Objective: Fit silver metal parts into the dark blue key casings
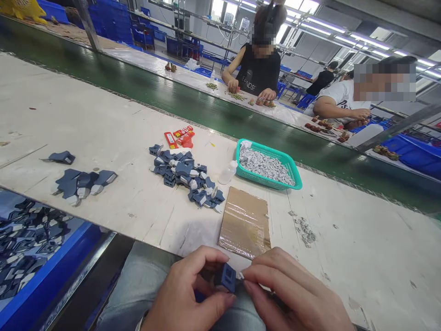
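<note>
Blue piece, progress: the dark blue piece [225,278] is looking mid-job to me, since a tiny pale bit [241,275] is sitting just beside it, not joined on.
Piles: a big heap of blue pieces [184,172] is covering the middle of the tabletop [344,239] and a smaller cluster [82,181] is lying off left; honestly can't tell which, if either, is counting as finished.
Blue bin: the bin [55,266] at lower left is holding tons more similar pieces, and again I'm not seeing whether they're done or waiting.
Green basket: the basket [298,185] is carrying loads of small pale chips [267,165], so plenty are remaining, I'd say.
Where the piece is: it's hanging over the lap, just off the tabletop's near edge, below the cardboard [245,225] in the view.
Facing: the side with the rectangular recess is pointing up and towards the camera, and a pale part is peeking out at its lower end.
Long axis: not calling it, fingers are hiding too much and the visible part is looking pretty blocky.
Left grip: the left hand [189,289] is closing thumb and fingers around the piece.
Right grip: the right hand [292,289] is pinching the pale bit between thumb and fingertip, basically no gap.
</note>
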Motion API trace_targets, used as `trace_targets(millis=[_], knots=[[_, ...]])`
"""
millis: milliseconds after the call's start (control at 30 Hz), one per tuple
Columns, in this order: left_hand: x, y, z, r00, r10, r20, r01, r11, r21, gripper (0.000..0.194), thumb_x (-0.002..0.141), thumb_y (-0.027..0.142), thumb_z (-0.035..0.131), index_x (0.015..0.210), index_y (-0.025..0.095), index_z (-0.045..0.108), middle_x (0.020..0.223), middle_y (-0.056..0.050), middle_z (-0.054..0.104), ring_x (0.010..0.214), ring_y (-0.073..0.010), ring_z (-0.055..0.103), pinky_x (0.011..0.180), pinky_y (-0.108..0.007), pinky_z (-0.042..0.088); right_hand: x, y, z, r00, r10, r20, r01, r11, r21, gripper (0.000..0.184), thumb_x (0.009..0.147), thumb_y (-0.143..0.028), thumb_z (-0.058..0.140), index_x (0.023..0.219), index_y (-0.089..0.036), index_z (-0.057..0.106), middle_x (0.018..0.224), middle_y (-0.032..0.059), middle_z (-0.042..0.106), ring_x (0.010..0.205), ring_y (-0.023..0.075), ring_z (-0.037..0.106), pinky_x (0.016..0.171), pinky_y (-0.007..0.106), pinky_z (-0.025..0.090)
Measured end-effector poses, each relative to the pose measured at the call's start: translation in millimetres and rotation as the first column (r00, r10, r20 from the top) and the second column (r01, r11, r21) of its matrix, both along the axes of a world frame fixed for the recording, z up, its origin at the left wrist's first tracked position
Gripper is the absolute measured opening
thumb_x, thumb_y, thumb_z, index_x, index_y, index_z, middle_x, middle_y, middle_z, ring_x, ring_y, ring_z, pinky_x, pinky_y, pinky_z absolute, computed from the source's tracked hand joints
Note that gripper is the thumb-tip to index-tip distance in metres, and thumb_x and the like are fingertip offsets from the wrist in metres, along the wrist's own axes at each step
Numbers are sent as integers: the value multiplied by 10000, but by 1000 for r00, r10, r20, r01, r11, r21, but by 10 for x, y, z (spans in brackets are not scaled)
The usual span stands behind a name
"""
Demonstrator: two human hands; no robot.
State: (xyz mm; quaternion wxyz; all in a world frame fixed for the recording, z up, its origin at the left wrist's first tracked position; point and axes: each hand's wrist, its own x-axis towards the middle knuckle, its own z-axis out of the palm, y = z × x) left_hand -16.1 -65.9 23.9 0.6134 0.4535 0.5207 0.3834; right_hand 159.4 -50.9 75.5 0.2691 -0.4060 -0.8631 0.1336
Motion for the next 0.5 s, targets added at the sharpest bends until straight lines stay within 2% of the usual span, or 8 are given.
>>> trace_targets(millis=[133, 267, 367, 500], knots=[[12, -15, 43, 985, 88, -150, -63, 984, 165, 296, 575, 86, 684, 801, 276, 665, 718, 44, 667, 560, -130, 576, 541, -199, 479, -66, -18, -19, 999, 21, -34, -19, 999, 51, 150, 794, -81, 545, 868, -197, 607, 712, 25, 617, 625, 123, 572, 523, 208, 497], [-12, -24, -11, 961, 83, -263, 10, 942, 336, 300, 613, 90, 673, 827, 296, 634, 760, 57, 679, 608, -138, 585, 558, -191, 484, -104, -36, -50, 999, 52, -6, -52, 997, 61, 149, 797, -65, 529, 850, -182, 603, 706, 34, 610, 622, 130, 560, 533, 224, 497], [-43, -37, -69, 936, 74, -343, 83, 903, 422, 320, 641, 105, 684, 885, 297, 609, 805, 59, 683, 630, -133, 600, 555, -174, 494, -144, -48, -61, 997, 45, 56, -54, 983, 174, 153, 820, -58, 484, 823, -163, 595, 676, 43, 602, 595, 139, 560, 536, 249, 495], [-73, -65, -121, 884, 148, -443, 124, 840, 528, 298, 679, 128, 680, 916, 282, 583, 794, 42, 667, 625, -138, 604, 537, -187, 492, -216, -101, -117, 988, -28, 151, -25, 941, 337, 246, 833, -10, 395, 789, -145, 595, 615, 46, 584, 575, 159, 564, 574, 296, 491]])
